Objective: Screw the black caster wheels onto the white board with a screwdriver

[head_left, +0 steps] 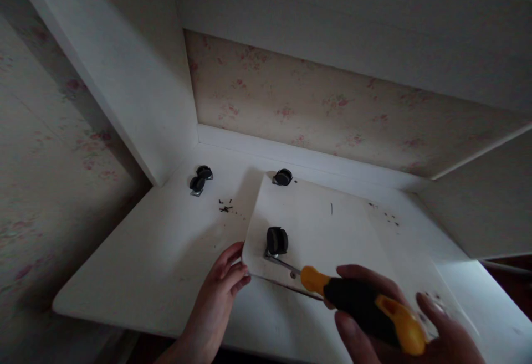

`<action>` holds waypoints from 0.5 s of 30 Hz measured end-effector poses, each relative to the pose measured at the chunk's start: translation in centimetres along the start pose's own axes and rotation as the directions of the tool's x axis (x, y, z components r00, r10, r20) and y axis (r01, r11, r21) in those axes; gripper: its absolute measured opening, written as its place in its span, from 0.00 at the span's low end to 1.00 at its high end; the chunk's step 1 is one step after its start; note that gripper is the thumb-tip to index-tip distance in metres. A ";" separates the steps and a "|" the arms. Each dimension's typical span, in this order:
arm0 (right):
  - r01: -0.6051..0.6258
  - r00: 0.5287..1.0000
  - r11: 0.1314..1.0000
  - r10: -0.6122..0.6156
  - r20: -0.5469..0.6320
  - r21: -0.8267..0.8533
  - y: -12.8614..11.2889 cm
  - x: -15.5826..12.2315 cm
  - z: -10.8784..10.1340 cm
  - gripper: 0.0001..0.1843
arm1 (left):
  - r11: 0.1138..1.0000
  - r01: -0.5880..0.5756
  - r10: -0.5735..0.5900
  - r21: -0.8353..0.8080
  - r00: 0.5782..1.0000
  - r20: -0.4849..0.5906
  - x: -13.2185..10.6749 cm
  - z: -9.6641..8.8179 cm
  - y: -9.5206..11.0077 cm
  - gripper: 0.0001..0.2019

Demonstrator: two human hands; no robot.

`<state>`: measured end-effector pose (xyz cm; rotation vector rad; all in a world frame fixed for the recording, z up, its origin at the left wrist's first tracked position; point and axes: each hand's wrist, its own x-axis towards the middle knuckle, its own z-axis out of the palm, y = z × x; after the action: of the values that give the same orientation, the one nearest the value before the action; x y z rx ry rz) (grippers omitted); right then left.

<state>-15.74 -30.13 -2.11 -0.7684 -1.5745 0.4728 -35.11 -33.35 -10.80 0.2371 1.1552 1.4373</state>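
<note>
Right hand (446, 339) has its fingers round a screwdriver (353, 297), tip at the near caster (276, 240); left hand (222, 286) grips the white board (313, 217) by its corner. Another caster (283, 177) is on it too, two loose casters (204, 173) sit by screws (225, 209) on the surface (133, 275), so looks kinda half-and-half.

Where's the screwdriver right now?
In the head view it's low and right of centre: the screwdriver is in the right hand, pointing left, its tip at the base of the nearer caster on the board.
</note>
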 end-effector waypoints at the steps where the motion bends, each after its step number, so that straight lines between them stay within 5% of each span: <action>1: 0.034 0.999 0.997 -0.035 0.023 0.064 0.0 0.7 0.4 0.44 | 1.000 -0.004 0.004 0.001 1.000 0.004 0.0 0.0 0.0 0.20; 6: 0.109 0.941 0.990 -0.131 0.312 0.088 0.0 4.3 1.5 0.37 | 1.000 -0.003 0.003 -0.006 1.000 0.029 -0.1 -0.1 -0.1 0.19; 15: 0.208 0.854 0.978 -0.176 0.490 -0.011 -1.6 9.6 3.6 0.20 | 1.000 -0.006 0.007 -0.013 1.000 0.019 -0.5 0.2 0.5 0.19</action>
<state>-19.77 -23.99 5.22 -0.5507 -2.1258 0.4946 -35.13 -33.55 -10.14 0.2452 1.1306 1.4449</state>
